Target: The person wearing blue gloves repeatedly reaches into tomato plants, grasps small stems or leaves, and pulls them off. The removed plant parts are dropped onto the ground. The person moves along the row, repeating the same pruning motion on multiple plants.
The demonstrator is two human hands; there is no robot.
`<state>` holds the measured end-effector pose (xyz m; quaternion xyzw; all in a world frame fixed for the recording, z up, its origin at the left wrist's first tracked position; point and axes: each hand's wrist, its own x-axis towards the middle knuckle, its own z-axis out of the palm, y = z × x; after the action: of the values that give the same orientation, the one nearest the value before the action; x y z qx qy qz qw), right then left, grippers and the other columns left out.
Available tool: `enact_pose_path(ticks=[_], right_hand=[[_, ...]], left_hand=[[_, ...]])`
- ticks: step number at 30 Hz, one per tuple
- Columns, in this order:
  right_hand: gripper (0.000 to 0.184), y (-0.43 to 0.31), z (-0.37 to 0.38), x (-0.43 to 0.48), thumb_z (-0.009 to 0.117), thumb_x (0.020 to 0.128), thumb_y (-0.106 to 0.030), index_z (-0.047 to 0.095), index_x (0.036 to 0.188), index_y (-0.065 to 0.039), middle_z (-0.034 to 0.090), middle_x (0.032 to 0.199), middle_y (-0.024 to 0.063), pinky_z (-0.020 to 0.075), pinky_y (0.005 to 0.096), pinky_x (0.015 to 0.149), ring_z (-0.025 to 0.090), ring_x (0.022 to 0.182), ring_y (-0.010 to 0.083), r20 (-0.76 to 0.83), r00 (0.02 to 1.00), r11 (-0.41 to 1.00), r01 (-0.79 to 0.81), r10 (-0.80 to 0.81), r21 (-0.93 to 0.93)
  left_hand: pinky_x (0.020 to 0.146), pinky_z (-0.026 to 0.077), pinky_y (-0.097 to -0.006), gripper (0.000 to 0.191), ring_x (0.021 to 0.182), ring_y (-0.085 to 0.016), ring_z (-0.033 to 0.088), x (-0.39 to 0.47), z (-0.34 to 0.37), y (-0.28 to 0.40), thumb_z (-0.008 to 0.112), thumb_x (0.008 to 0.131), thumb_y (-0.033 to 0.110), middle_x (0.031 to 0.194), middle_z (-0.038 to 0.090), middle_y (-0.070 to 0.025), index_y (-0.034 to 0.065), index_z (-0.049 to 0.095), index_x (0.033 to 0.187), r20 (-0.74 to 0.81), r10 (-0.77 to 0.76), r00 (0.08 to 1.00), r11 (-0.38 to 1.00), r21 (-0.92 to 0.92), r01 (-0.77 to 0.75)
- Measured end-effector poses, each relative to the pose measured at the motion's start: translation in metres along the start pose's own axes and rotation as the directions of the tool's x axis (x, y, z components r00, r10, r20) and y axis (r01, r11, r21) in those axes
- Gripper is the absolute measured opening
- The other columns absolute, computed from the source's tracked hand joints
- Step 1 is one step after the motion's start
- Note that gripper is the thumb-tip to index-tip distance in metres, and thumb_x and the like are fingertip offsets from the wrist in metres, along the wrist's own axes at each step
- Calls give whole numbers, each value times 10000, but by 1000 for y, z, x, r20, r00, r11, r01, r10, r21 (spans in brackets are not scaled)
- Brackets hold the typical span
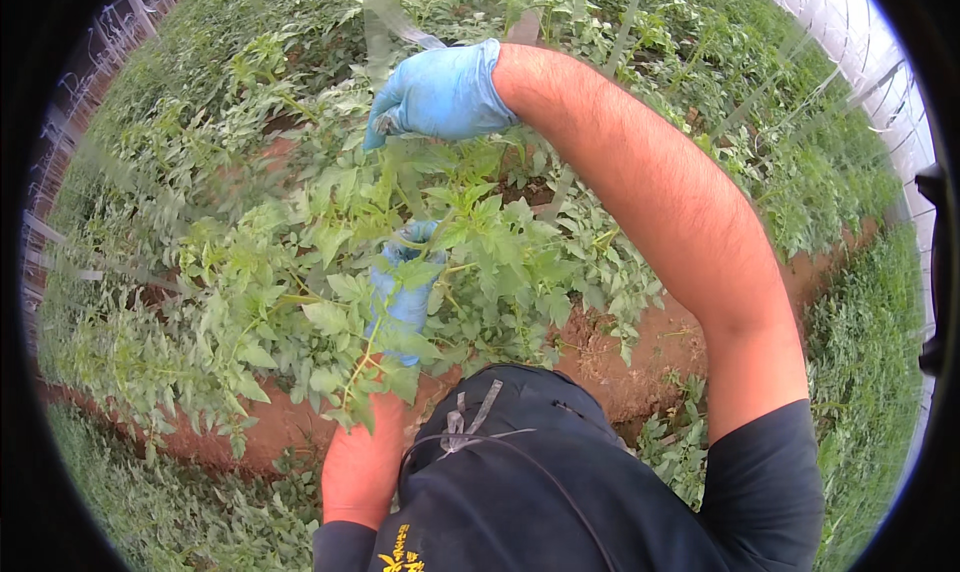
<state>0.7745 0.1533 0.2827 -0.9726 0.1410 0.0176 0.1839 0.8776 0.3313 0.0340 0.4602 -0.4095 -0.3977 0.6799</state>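
Observation:
My left hand [405, 294], in a blue disposable glove, is low among the leaves of a tomato plant [495, 234]. Its fingers curl around the plant's stem near the top, and foliage hides part of the palm. Above it my right hand [439, 95], gloved in the same blue, is closed with the fingers pointing down and left. A translucent plastic strip [390, 9] comes down from overhead into this hand, and a blurred length of it shows below, toward the plant top. The fingertips' exact hold is partly hidden.
Dense rows of tomato plants [187, 197] fill the ground ahead. More translucent strips [626, 24] hang among them. Bare reddish soil [630, 354] borders the bed by my body, with low green plants [862, 392] beyond. White greenhouse sheeting [840, 16] stands at the upper right.

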Motion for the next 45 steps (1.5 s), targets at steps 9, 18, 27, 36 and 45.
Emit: enact_pose_path(ticks=[9,18,27,36,45], right_hand=[[334,21,59,-37,547,1109,-325,767,1252,-119,791,1093,104,556,377,960,725,1039,224,-228,944,859,-97,240,503],[503,0,89,-26,502,1099,-480,734,1206,-47,759,1035,186,553,453,922,730,977,339,-352,921,891,10,169,454],[411,12,159,-65,557,1131,-289,563,1490,-89,704,1239,115,564,317,877,710,964,137,-540,615,230,512,575,827],[407,64,281,-2,607,1013,8,644,1410,-74,702,1200,66,503,345,1107,654,1221,208,-423,881,559,246,210,792],[290,87,260,-7,658,984,-142,720,1268,-140,751,1130,170,563,442,930,718,1057,351,-244,969,844,100,37,527]], left_hand=[[903,553,-307,341,1088,-129,663,0,-43,-7,725,1051,201,1272,685,-55,12,650,1325,-156,134,979,945,318,-78],[786,525,-265,275,881,-98,642,35,-6,36,733,1046,271,1031,689,-12,79,655,1227,-326,-168,930,983,18,183],[951,551,-316,296,1079,-166,666,43,-40,7,652,1068,218,1237,699,-84,80,607,1326,9,-170,985,979,-108,170],[1061,503,-350,430,1199,-175,620,26,-56,15,666,999,73,1364,654,-72,50,607,1425,179,-18,984,867,494,-74],[1144,455,-379,617,1319,-209,579,-4,-20,51,773,923,173,1426,619,-84,26,553,1480,-15,-169,985,934,316,165]])
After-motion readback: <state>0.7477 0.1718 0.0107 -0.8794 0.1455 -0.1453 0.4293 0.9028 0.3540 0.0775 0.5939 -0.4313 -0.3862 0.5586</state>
